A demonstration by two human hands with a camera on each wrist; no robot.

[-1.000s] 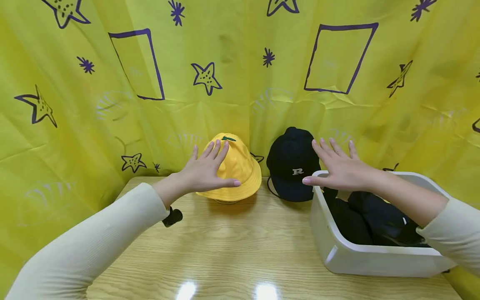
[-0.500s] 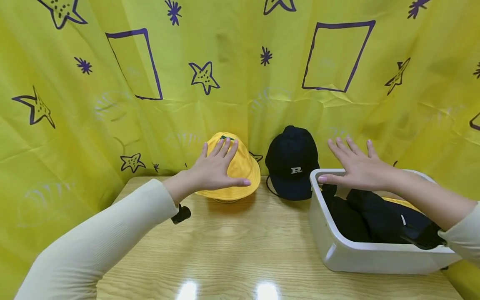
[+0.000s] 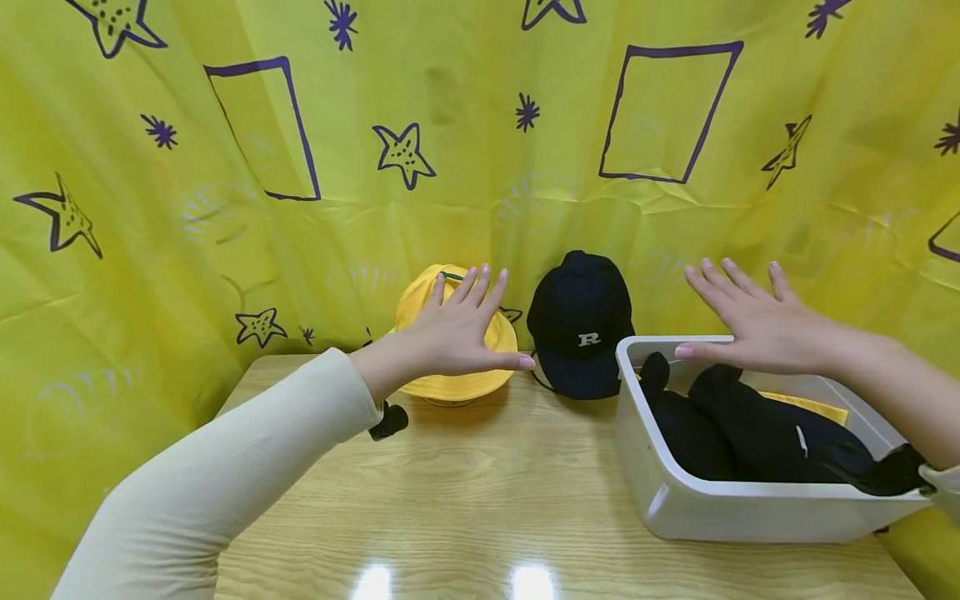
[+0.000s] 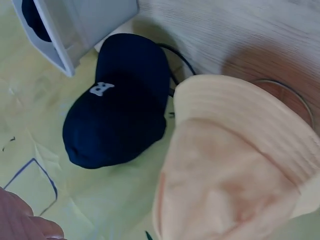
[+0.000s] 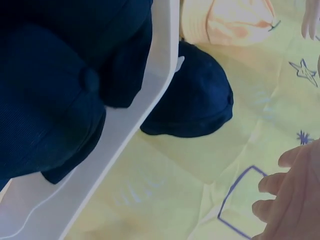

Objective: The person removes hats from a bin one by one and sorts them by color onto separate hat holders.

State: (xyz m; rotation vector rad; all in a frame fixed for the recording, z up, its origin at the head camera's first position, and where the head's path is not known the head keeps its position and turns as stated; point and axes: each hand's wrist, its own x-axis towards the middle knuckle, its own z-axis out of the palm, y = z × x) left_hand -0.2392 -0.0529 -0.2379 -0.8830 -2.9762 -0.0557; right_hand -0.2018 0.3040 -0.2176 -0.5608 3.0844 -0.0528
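In the head view my left hand (image 3: 457,333) is spread with straight fingers in front of the yellow bucket hat (image 3: 420,312), overlapping it and holding nothing. That hat carries a small green sprout on its crown and rests on a stand whose ring (image 4: 295,95) shows in the left wrist view. Right of it a dark baseball cap (image 3: 581,317) with a white letter R faces forward. My right hand (image 3: 772,325), fingers spread and grasping nothing, hovers over the back of a white bin (image 3: 750,517). Inside the bin lie dark caps (image 3: 757,425) and something yellow (image 3: 810,406).
A wooden table (image 3: 450,500) carries the hats and the bin, which stands at its right side. Behind it hangs a yellow curtain (image 3: 465,200) with purple stars and frames. A dark cord from the cap's stand shows beside it.
Both hands have drifted right with fingers still spread. The right hand has moved away from the dark cap to over the bin, while the left covers more of the yellow hat's right part.
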